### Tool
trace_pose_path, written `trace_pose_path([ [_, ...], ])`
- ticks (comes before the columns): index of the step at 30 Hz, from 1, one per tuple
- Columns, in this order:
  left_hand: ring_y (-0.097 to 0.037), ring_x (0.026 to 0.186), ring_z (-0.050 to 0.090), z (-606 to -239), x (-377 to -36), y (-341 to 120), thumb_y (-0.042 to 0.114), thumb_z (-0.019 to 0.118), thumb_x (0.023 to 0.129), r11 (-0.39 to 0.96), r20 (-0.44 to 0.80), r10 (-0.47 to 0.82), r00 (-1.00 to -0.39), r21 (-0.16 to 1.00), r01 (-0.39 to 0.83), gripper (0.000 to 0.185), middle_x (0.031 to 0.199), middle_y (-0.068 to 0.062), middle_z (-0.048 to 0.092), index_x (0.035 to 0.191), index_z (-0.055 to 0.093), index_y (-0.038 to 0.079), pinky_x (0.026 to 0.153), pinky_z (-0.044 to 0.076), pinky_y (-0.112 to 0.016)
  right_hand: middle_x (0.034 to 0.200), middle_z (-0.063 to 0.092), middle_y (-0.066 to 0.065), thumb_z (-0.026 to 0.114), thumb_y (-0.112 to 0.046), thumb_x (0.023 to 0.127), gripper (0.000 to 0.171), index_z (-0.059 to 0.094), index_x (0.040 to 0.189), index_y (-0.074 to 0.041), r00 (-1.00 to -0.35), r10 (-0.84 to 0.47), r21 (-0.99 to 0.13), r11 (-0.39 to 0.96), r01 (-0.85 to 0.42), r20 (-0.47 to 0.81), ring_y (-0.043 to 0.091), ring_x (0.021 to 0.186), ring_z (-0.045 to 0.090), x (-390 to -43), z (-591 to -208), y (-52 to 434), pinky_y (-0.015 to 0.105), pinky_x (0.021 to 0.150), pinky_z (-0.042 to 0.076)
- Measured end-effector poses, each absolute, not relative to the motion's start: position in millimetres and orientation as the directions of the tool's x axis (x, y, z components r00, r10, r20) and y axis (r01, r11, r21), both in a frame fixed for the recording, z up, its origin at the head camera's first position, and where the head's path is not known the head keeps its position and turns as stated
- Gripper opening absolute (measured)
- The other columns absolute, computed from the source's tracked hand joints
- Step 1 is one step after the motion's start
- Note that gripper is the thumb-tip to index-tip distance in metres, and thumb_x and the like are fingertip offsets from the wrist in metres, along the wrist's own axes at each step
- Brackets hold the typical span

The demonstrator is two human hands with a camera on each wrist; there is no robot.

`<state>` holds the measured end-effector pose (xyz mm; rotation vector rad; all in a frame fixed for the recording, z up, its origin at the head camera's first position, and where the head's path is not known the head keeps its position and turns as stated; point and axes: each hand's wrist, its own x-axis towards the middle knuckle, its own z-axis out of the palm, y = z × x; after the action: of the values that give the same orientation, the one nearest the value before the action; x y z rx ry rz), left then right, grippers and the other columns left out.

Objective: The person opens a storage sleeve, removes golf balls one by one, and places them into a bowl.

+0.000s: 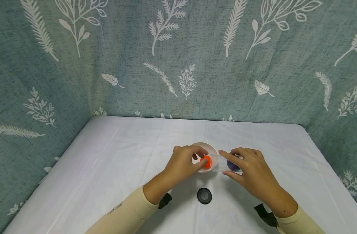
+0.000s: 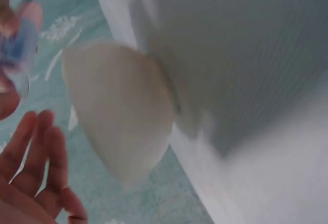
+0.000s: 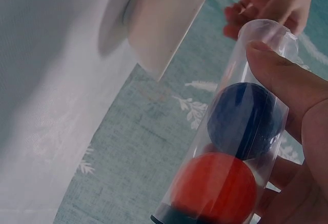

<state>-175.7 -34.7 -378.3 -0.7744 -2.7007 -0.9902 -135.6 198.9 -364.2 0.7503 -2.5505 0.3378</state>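
My right hand [image 1: 248, 169] grips a clear plastic tube [image 3: 241, 126] lying sideways, its open end toward a white bowl [image 1: 211, 150]. The right wrist view shows a dark blue ball [image 3: 246, 119] and a red ball [image 3: 212, 188] inside the tube, with my thumb [image 3: 287, 80] pressed on its wall. From the head view only the blue ball [image 1: 232, 165] shows through the tube [image 1: 222, 162]. My left hand [image 1: 184, 162] pinches an orange ball [image 1: 206, 161] over the bowl, just off the tube's mouth. The left wrist view shows the bowl [image 2: 118, 116] and relaxed outer fingers [image 2: 36, 167].
A black round cap [image 1: 204, 195] lies on the white tablecloth [image 1: 108, 169] in front of the bowl, between my forearms. Teal curtains with white leaf prints [image 1: 178, 58] close in the table at the back and both sides.
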Motion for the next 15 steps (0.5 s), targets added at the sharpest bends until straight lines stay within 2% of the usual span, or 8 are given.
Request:
trace_pose_path([
  [5,-0.005,0.076,0.064,-385,-165,-32,0.025,0.079,0.087,0.564,0.417,0.408,-0.812,0.585,0.583,0.012,0.087,0.011,0.074,0.098,0.077,0.02,0.08,0.039,-0.031,0.099,0.065,0.001,0.092,-0.03,0.069,0.067,0.067,0.131,-0.028,-0.728,-0.463,-0.098,0.808,-0.581,0.506,0.025,0.095,0.062,-136,-365,200,0.052,0.083,0.048],
  [15,-0.006,0.075,0.064,-392,-159,-31,0.022,0.078,0.088,0.462,0.463,0.414,-0.784,0.635,0.619,0.01,0.084,0.008,0.072,0.096,0.077,0.016,0.073,0.046,-0.018,0.099,0.064,0.001,0.091,-0.033,0.069,0.066,0.067,0.131,-0.028,-0.723,-0.476,-0.097,0.799,-0.593,0.501,0.025,0.095,0.063,-135,-367,198,0.051,0.086,0.046],
])
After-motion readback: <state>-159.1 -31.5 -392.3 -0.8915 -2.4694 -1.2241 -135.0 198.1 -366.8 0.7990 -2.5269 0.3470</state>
